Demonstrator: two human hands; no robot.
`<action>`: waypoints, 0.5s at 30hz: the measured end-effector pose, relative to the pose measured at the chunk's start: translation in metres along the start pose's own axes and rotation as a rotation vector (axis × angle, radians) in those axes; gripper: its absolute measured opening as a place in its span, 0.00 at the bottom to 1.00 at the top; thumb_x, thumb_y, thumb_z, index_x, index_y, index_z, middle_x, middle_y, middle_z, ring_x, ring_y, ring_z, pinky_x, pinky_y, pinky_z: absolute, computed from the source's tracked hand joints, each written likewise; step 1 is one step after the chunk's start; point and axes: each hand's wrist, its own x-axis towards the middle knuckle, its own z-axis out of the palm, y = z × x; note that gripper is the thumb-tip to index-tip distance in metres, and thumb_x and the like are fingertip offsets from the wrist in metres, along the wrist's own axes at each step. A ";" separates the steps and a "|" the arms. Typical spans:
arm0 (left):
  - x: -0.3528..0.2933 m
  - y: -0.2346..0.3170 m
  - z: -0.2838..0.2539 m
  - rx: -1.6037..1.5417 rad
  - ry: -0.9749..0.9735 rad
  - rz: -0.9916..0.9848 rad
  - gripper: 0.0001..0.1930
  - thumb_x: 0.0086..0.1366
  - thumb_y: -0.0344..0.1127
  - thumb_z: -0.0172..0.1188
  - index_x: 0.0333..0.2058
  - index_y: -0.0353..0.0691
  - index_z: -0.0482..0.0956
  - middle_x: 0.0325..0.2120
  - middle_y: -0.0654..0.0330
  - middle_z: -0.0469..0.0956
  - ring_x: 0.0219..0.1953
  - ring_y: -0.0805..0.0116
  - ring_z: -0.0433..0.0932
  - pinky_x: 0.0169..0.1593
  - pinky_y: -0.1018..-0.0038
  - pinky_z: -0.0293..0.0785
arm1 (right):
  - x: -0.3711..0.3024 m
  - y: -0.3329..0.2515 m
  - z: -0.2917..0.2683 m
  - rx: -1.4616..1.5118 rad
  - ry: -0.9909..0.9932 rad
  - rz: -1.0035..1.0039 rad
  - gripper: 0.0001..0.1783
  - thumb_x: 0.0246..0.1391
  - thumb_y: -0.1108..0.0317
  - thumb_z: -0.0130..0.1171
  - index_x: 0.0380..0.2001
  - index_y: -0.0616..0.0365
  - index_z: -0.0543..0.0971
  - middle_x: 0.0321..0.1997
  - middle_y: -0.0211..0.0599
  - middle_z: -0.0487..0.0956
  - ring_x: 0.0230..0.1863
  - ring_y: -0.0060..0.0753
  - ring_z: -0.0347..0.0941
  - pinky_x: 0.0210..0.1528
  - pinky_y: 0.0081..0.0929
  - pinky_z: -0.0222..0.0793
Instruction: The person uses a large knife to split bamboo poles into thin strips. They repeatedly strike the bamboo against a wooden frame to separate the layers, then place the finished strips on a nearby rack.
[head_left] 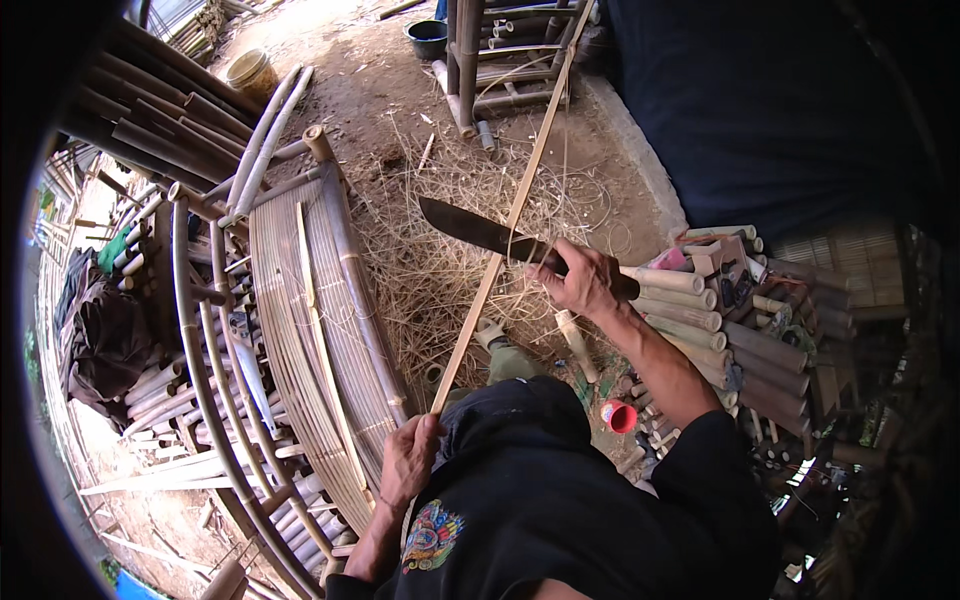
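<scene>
My right hand [585, 282] is wrapped around the dark handle of a machete [468, 228], whose broad dark blade points to the left. The blade lies across a long, thin bamboo strip [478, 312] and appears to touch it. Down by my lap, my left hand [405, 465] grips the near end of that strip between thumb and fingers. From there the strip slants up and away to the far right, past a bamboo frame [515, 100]. Pale shavings [410, 270] cover the ground below the blade.
A bamboo slat bench [290, 330] stands at my left, with a split strip [318, 310] on it. Stacked bamboo pieces [690, 310] and a red cup [619, 416] are at my right. Farther off are a black basin [428, 38] and a yellowish bucket [250, 72].
</scene>
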 end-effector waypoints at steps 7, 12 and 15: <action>-0.078 -0.085 -0.052 -0.008 -0.058 -0.053 0.25 0.71 0.50 0.48 0.23 0.34 0.76 0.11 0.67 0.66 0.16 0.79 0.62 0.21 0.75 0.58 | 0.052 0.090 -0.085 -0.168 0.096 0.343 0.38 0.57 0.29 0.45 0.34 0.58 0.79 0.26 0.48 0.78 0.30 0.51 0.76 0.34 0.40 0.68; -0.097 -0.124 -0.064 0.058 0.007 -0.084 0.27 0.69 0.51 0.54 0.20 0.32 0.74 0.13 0.65 0.69 0.19 0.78 0.65 0.23 0.75 0.62 | 0.070 0.123 -0.103 0.303 0.166 0.602 0.35 0.56 0.32 0.51 0.25 0.59 0.76 0.18 0.36 0.76 0.18 0.29 0.71 0.22 0.28 0.67; -0.079 -0.115 -0.068 0.242 -0.005 -0.045 0.27 0.69 0.51 0.54 0.21 0.31 0.75 0.13 0.62 0.70 0.20 0.78 0.68 0.25 0.74 0.66 | 0.069 0.052 -0.066 1.063 0.395 0.632 0.22 0.57 0.46 0.60 0.28 0.56 0.75 0.18 0.26 0.72 0.14 0.19 0.66 0.15 0.19 0.59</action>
